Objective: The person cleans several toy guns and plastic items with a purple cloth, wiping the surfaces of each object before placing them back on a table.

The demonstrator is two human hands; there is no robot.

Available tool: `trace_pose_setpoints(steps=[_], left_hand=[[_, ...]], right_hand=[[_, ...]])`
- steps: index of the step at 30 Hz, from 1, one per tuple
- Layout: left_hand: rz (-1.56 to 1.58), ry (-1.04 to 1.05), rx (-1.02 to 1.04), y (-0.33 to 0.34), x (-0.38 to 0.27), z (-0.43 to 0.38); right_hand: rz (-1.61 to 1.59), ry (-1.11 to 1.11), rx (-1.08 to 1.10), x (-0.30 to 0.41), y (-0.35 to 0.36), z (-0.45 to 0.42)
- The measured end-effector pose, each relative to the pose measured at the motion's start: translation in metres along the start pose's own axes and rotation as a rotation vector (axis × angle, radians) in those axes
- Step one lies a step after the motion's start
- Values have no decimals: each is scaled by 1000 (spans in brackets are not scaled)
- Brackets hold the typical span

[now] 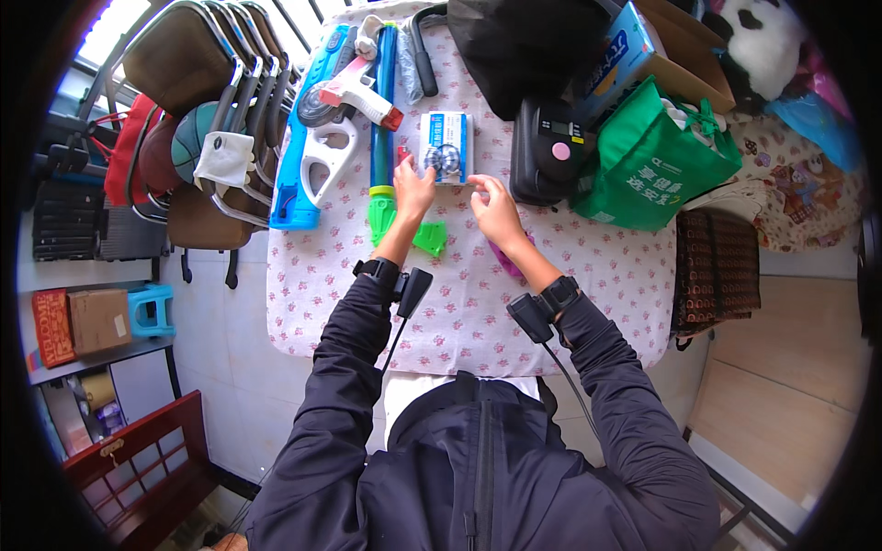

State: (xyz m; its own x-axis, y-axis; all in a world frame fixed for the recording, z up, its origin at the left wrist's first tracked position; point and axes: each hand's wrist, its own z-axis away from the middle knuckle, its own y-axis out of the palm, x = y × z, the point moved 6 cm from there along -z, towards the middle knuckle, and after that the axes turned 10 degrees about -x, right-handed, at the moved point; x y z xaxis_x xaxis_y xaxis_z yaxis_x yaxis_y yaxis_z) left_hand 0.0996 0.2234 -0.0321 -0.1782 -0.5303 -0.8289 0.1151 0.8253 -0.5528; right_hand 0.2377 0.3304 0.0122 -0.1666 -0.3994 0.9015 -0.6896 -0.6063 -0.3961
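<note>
A blue-and-white box (465,138) bearing writing lies on the flowered tablecloth in front of me. Two small round items with a dark checked look (449,160) rest on its near part. My left hand (415,189) is at the box's left edge, fingertips beside a small red object (403,153); whether it grips that object is unclear. Off the near right corner, my right hand (495,210) has its fingers apart and nothing in them. Beneath my right forearm a purple cloth-like item (508,260) is partly hidden. A green-and-blue toy tube (381,151) with a green handle runs beside my left hand.
On the left are a blue-and-white toy gun (320,172) and a white-and-red tape dispenser (358,96). A black case (544,162), a green bag (654,162) and an open carton (689,55) stand right. Stacked chairs (182,58) flank the table's left side.
</note>
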Motion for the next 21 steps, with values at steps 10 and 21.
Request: trace_pose_setpoints(steps=[10, 21], left_hand=[[18, 6, 311, 26, -5, 14], [-248, 658, 281, -81, 1, 48]], right_hand=[[96, 306, -83, -76, 45, -21], [819, 26, -120, -18, -39, 99]])
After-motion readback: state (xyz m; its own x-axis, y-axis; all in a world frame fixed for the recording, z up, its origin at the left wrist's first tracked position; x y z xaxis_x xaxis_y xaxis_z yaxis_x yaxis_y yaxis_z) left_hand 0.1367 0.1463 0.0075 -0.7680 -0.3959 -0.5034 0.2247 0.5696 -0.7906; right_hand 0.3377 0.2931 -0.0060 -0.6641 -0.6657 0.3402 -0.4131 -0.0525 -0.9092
